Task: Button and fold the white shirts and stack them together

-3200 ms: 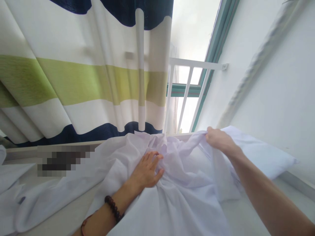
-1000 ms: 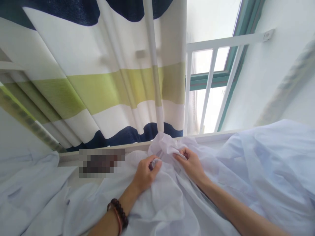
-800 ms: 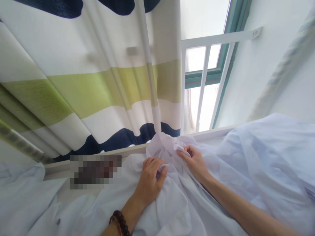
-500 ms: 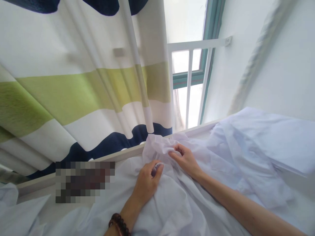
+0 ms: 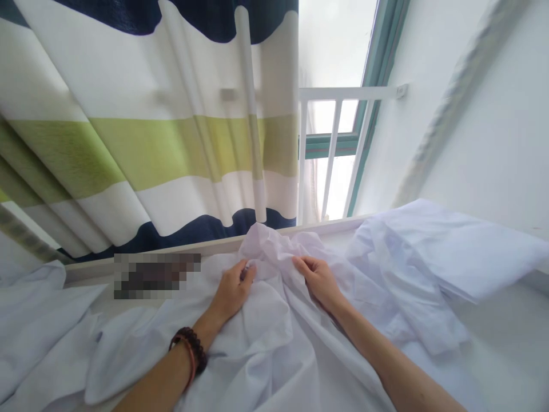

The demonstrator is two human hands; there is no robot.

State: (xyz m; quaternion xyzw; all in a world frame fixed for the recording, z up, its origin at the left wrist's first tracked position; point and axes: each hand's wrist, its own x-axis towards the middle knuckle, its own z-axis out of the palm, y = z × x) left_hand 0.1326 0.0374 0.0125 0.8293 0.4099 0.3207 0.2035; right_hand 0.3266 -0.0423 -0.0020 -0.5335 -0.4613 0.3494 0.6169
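A rumpled white cloth (image 5: 278, 326) lies spread in front of me, its folds bunched up toward the far edge. My left hand (image 5: 234, 292), with beaded bracelets at the wrist, pinches the cloth between thumb and fingers. To its right, my right hand (image 5: 322, 283) grips another part of the same cloth, with the fingers curled and partly hidden behind the fabric. Between the two hands the material is creased and gathered. Whether it is a sheet or a garment I cannot tell.
More white fabric lies at the left (image 5: 38, 337) and in a folded pile at the right (image 5: 450, 246). A low pale ledge (image 5: 223, 246) runs along the far side. Beyond it are a striped curtain (image 5: 171, 149) and a white railing (image 5: 351, 93). A blurred patch covers something dark at left.
My left hand has moved to the left with its pinch of cloth, so my hands are farther apart. The fabric between them is spread wider. The view has shifted a little.
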